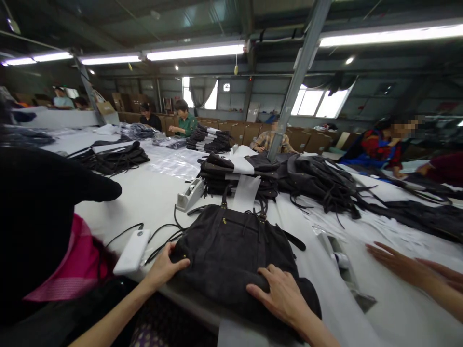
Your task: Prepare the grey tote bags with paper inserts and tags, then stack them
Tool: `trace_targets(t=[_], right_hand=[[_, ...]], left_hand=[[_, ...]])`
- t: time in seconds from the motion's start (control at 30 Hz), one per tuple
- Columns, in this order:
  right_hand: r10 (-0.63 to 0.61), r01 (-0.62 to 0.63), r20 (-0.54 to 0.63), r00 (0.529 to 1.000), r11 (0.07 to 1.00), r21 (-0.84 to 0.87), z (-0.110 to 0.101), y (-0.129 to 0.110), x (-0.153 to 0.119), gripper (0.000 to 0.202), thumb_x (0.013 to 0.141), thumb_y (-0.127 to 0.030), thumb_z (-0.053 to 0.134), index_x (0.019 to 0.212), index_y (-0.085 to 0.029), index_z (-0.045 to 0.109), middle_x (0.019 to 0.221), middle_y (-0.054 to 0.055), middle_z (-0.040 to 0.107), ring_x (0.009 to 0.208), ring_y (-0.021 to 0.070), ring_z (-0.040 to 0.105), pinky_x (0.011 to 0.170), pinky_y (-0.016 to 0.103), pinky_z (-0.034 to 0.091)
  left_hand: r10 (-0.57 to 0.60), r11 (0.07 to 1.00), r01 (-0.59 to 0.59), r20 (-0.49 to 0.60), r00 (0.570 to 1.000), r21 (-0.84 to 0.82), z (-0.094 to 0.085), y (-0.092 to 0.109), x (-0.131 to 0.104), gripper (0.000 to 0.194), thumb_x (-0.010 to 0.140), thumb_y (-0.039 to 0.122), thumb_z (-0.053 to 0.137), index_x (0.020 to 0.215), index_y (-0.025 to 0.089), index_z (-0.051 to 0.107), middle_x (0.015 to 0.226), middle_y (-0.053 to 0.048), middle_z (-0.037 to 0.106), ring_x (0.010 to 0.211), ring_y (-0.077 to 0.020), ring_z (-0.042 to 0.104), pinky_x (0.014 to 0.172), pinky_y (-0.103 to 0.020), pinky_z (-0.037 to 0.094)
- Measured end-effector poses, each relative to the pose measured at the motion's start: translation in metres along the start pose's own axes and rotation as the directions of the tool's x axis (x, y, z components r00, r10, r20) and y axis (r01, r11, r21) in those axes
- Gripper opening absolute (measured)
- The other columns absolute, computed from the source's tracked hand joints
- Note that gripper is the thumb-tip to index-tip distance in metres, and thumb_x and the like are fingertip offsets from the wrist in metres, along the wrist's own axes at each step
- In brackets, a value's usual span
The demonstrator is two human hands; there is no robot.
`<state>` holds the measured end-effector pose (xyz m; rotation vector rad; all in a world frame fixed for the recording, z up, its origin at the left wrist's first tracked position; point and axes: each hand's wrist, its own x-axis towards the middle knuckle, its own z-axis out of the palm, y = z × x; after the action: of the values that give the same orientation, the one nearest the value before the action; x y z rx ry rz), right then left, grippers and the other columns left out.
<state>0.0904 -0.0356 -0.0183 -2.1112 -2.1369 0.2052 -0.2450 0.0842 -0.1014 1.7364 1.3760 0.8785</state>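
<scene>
A dark grey handbag (231,250) lies in front of me at the table's near edge, its handles pointing away and a short zip near its top. My left hand (163,267) grips the bag's left side, thumb on top and fingers partly hidden at the edge. Over the lower right part of the bag, my right hand (280,291) is curled onto the material, thumb and bent fingers pressed against it. A white phone-like device (132,251) with a cable lies left of the bag, close to my left hand.
Stacked dark bags (238,168) with paper strips stand behind the handbag, beside a tape dispenser (190,194). Another dispenser (342,265) sits at right, near a co-worker's hands (401,267). A person in black and pink (77,260) is close at left. A metal post (298,77) rises beyond.
</scene>
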Motion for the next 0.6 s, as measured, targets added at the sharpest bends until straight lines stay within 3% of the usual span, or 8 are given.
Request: trace_targets(t=[0.1,0.2,0.27,0.37,0.47,0.6], right_hand=[[-0.065,0.067,0.043,0.997,0.997,-0.049,0.005,-0.007,0.001,0.044,0.081,-0.06,0.055,0.096,-0.02,0.067,0.095,0.009,0.063,0.09,0.0268,0.06,0.079,0.038,0.043],[-0.139,0.14,0.019,0.99,0.985,-0.097,0.008,-0.012,0.0,0.03,0.084,-0.048,0.06,0.082,-0.019,0.066,0.089,0.007,0.063,0.084,0.0229,0.061,0.073,0.031,0.043],[-0.173,0.165,-0.046,0.984,0.977,-0.137,0.01,-0.009,-0.002,0.025,0.086,-0.041,0.059,0.077,-0.018,0.063,0.082,0.005,0.063,0.078,0.0203,0.06,0.069,0.029,0.042],[-0.165,0.122,-0.218,0.962,0.972,-0.199,0.018,0.006,-0.004,0.032,0.091,-0.045,0.05,0.076,-0.018,0.06,0.076,0.005,0.06,0.072,0.0199,0.058,0.065,0.029,0.04],[-0.146,0.078,-0.338,0.93,0.975,-0.206,0.032,0.025,0.001,0.042,0.092,-0.052,0.038,0.075,-0.019,0.057,0.074,0.005,0.059,0.071,0.0201,0.057,0.065,0.03,0.039],[-0.115,0.058,-0.383,0.917,0.986,-0.158,0.047,0.035,0.014,0.045,0.09,-0.057,0.037,0.078,-0.019,0.057,0.077,0.005,0.058,0.074,0.0197,0.056,0.068,0.031,0.04]], left_hand=[[0.096,0.976,-0.078,-0.082,0.992,0.203,0.007,-0.003,0.001,0.041,0.069,0.056,0.066,0.081,0.022,0.047,0.075,0.001,0.059,0.073,-0.0199,0.059,0.069,-0.032,0.046],[0.218,0.951,-0.18,-0.135,0.966,0.251,0.009,-0.003,0.004,0.034,0.08,0.055,0.053,0.074,0.022,0.046,0.066,0.003,0.054,0.064,-0.0172,0.055,0.063,-0.029,0.042],[0.237,0.949,-0.176,-0.222,0.946,0.263,0.003,0.001,0.01,0.034,0.084,0.055,0.046,0.072,0.023,0.045,0.059,0.004,0.049,0.057,-0.0161,0.051,0.059,-0.028,0.038],[0.205,0.96,-0.122,-0.336,0.919,0.252,-0.006,0.007,0.021,0.037,0.087,0.055,0.041,0.069,0.024,0.042,0.053,0.006,0.042,0.052,-0.0149,0.046,0.056,-0.027,0.035],[0.136,0.972,-0.069,-0.296,0.946,0.226,-0.003,0.009,0.029,0.04,0.088,0.056,0.038,0.067,0.023,0.043,0.055,0.004,0.046,0.055,-0.0155,0.049,0.059,-0.027,0.036],[0.057,0.976,0.004,-0.271,0.961,0.218,0.006,0.0,0.026,0.047,0.085,0.061,0.037,0.061,0.022,0.046,0.053,0.003,0.049,0.055,-0.017,0.051,0.056,-0.028,0.038]])
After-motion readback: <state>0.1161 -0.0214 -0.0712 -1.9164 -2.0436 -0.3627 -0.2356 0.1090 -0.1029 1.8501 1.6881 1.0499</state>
